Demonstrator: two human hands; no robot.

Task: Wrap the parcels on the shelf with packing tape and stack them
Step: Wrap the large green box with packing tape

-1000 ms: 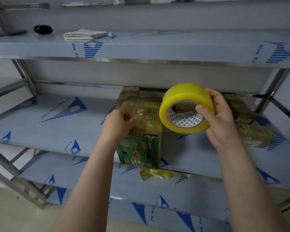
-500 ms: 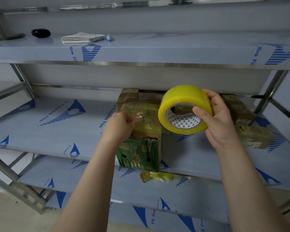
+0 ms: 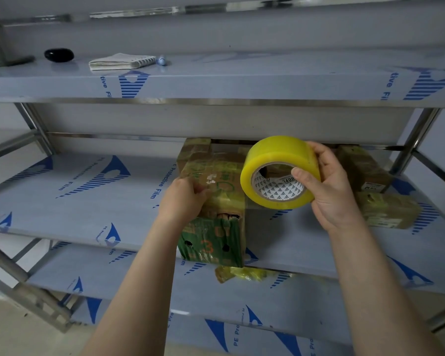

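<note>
Likely mid-wrap: left hand [image 3: 183, 199] grips green parcel [image 3: 216, 237] at middle shelf [image 3: 88, 201] front edge. Right hand [image 3: 329, 191] holds yellow tape roll [image 3: 275, 155] just beside it. Brown parcels [image 3: 388, 211] near right edge look taped but unstacked.

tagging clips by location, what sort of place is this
Probably a storeroom or packing area: stainless-steel rack shelves with blue-printed protective film on them, a tape-wrapped green and brown cardboard parcel gripped by the left hand, and a yellow roll of packing tape in the right hand.
</note>
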